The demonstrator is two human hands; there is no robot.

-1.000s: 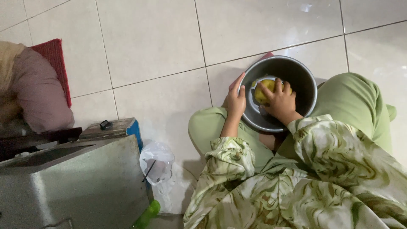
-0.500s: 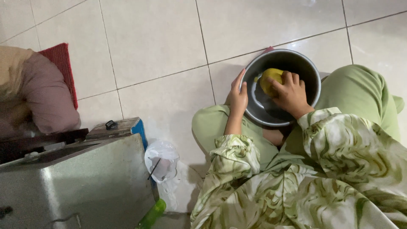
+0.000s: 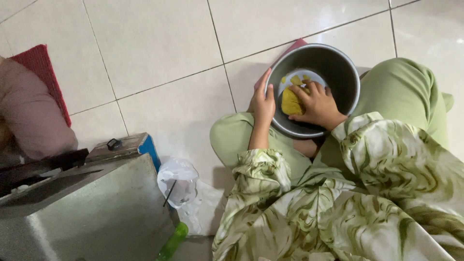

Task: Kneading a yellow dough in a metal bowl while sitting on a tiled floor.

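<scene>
Right hand (image 3: 316,104): one. Fingers are spread and curled down over the yellow dough (image 3: 291,101), pressed onto it rather than closed around it; the lump is held against the bowl's floor.

Left hand (image 3: 263,101): one. Fingers are laid nearly straight along the outer wall of the metal bowl (image 3: 348,72), flat against the near rim; nothing is enclosed.

Yellow dough: one main lump, inside the bowl, left of centre, under the right palm. About three small yellow scraps are seen stuck on the bowl's floor just beyond it.

Metal bowl: one, set on the tiled floor (image 3: 159,43) between the knees, over a red mat corner (image 3: 290,48).

Risks, as judged: the bowl may be tipped or slid on the smooth tile if downward pressure lands off-centre and the bracing hand slips; dough may be smeared up the wall and lost over the rim; the loose patterned sleeve (image 3: 367,140) may be dragged into the dough.

Surroundings: one metal box (image 3: 82,212), one clear plastic bag (image 3: 179,181), one green bottle (image 3: 171,244), one red cushion (image 3: 41,72).
</scene>
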